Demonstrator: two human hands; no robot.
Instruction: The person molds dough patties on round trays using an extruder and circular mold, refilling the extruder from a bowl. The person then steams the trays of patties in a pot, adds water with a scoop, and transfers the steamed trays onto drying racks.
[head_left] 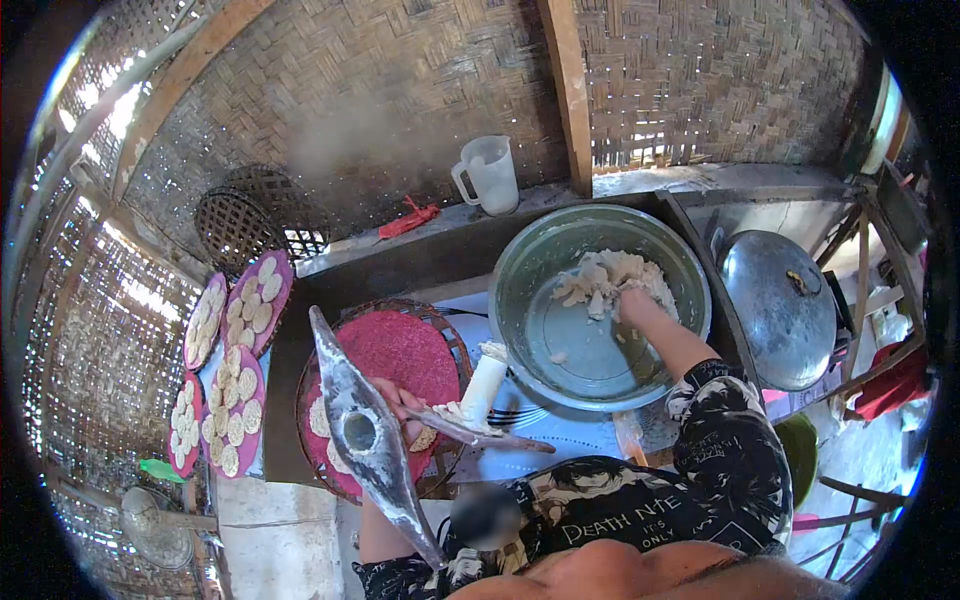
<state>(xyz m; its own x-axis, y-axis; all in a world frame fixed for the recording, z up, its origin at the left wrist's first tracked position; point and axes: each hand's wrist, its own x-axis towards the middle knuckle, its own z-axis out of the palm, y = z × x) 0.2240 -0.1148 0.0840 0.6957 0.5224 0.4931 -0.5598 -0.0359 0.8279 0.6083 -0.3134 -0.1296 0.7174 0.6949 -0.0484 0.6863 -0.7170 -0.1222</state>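
My left hand (398, 402) grips a worn wooden press (378, 475) with a round hole in its long bar. Beside the hand, a white cylinder (485, 382) smeared with dough stands up from the press's second wooden arm (500, 438). Under the press lies a round pink mat (400, 350) on a woven tray, with a few pale dough discs (338, 457) on it. My right hand (637, 308) reaches into a large green basin (520, 365) and is sunk in a lump of pale dough (600, 280); its fingers are hidden.
Several pink mats (262, 345) with dough discs are at the left. A clear jug (490, 175) and a red cloth-like item (408, 218) sit on the ledge behind. Woven baskets (235, 225) lean at the back left. A metal lid (780, 320) is right of the basin.
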